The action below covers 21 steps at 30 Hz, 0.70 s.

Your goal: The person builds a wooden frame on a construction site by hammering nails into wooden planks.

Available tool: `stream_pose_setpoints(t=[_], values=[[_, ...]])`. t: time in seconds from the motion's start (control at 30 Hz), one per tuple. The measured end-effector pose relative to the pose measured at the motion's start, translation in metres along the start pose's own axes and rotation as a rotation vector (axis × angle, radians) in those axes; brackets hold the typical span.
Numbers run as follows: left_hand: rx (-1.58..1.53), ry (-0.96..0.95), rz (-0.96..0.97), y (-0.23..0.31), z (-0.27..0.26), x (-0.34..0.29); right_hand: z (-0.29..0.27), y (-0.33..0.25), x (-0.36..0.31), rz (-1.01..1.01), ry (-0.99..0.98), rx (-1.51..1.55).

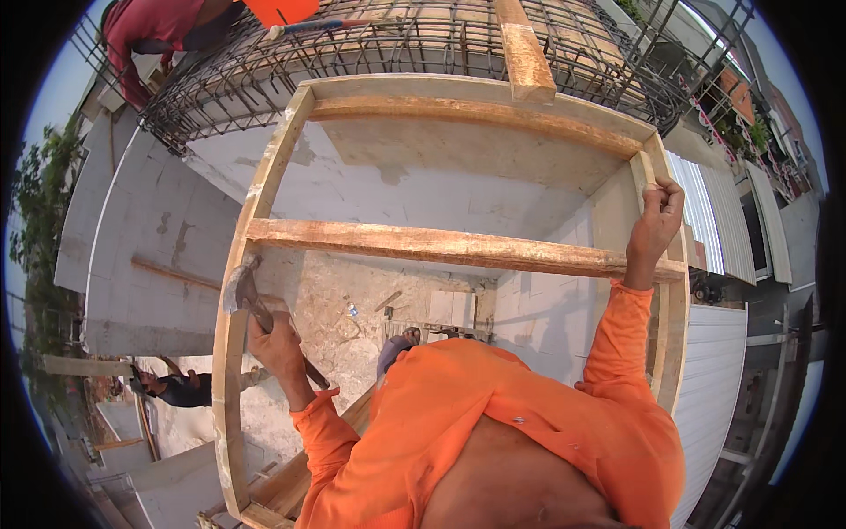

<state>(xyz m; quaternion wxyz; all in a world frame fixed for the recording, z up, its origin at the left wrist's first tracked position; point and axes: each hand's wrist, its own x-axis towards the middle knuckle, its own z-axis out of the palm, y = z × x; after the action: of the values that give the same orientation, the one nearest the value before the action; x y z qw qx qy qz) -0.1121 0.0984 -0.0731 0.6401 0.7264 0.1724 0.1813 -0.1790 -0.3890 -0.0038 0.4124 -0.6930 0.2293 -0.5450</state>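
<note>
A rectangular wooden frame (231,414) surrounds my body, with a wooden crossbar (423,245) spanning it from side to side. My left hand (277,346) is wrapped round the handle of a hammer (243,289). The hammer's head rests against or just beside the frame's left board, below the crossbar's left end. My right hand (661,212) is by the frame's right board, above the crossbar's right end. Its fingers pinch the lower end of a short wood strip (641,173), which stands along the inside of that board.
A rebar mesh (423,42) lies beyond the frame, with a timber beam (527,62) across it. A person in red (159,35) bends at the upper left. Another person in dark clothes (181,388) is far below. Grey block walls (546,309) enclose the rubble-strewn floor (352,300) beneath me.
</note>
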Motion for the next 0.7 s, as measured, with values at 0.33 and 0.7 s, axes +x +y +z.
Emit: stream_pose_setpoints(t=[0.33,0.7], values=[[0.206,0.47,0.199,0.006,-0.104,0.054,0.185,-0.055,0.137,0.275,-0.66,-0.344],[0.591,0.717,0.101,-0.033,-0.182,0.054,0.272,0.037,0.188,0.45,-1.138,-0.428]])
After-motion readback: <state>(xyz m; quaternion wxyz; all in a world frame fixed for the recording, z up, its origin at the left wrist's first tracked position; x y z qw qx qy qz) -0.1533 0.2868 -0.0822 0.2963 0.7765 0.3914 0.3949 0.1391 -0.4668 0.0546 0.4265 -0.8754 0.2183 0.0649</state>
